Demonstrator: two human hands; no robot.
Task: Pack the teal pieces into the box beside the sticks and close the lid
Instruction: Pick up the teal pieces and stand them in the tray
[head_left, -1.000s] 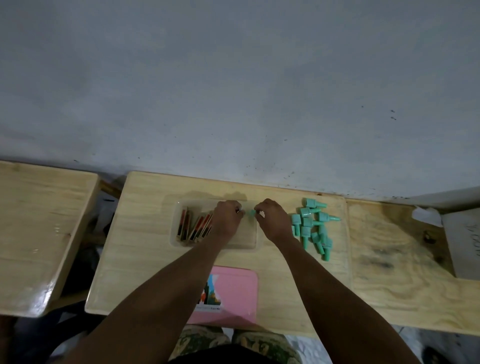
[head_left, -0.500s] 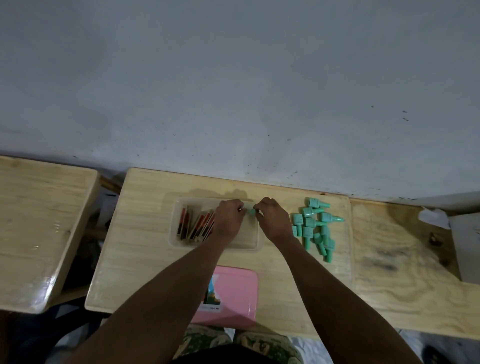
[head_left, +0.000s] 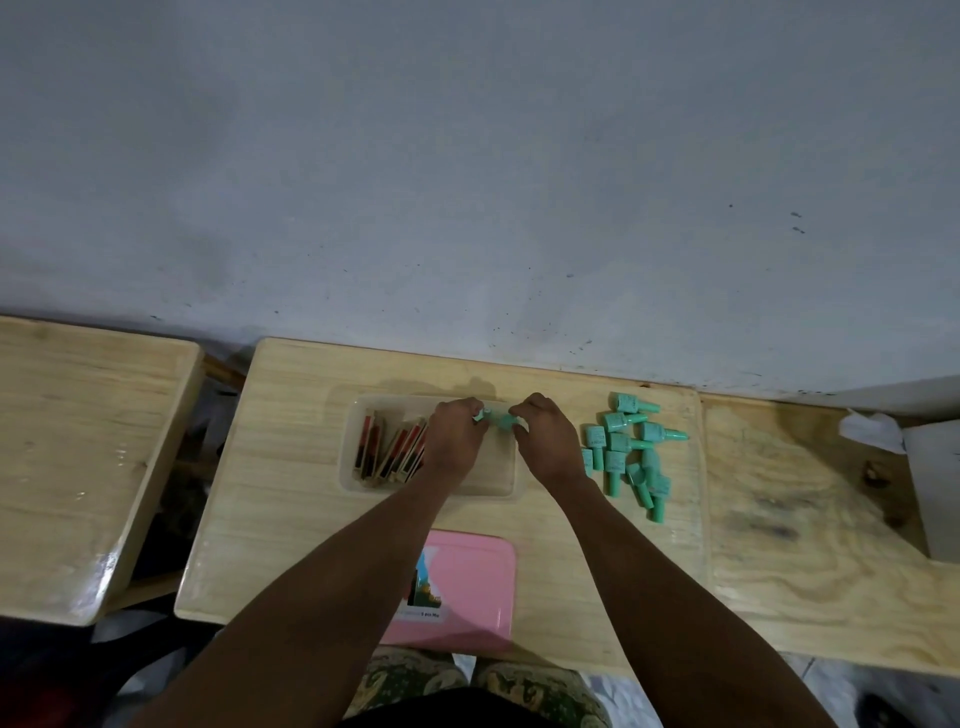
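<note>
A clear plastic box (head_left: 363, 402) sits on the middle wooden table, with several red and dark sticks (head_left: 390, 453) leaning in its left part. Over the box's right part, my left hand (head_left: 454, 441) and my right hand (head_left: 545, 441) pinch one teal piece (head_left: 497, 418) between their fingertips. The piece lies sideways just above the box. Several more teal pieces (head_left: 626, 447) lie in a loose pile on the table to the right of my right hand. The pink lid (head_left: 460, 587) lies flat near the table's front edge, partly under my left forearm.
A second wooden table (head_left: 78, 457) stands to the left across a dark gap. A rougher plywood surface (head_left: 810, 525) joins on the right, with a white object (head_left: 935, 483) and crumpled paper (head_left: 870, 428) at its far end. A grey wall rises behind.
The hands stay over the box holding the teal piece; the fingers have shifted slightly and the piece shows a little more between them. The pile is unchanged.
</note>
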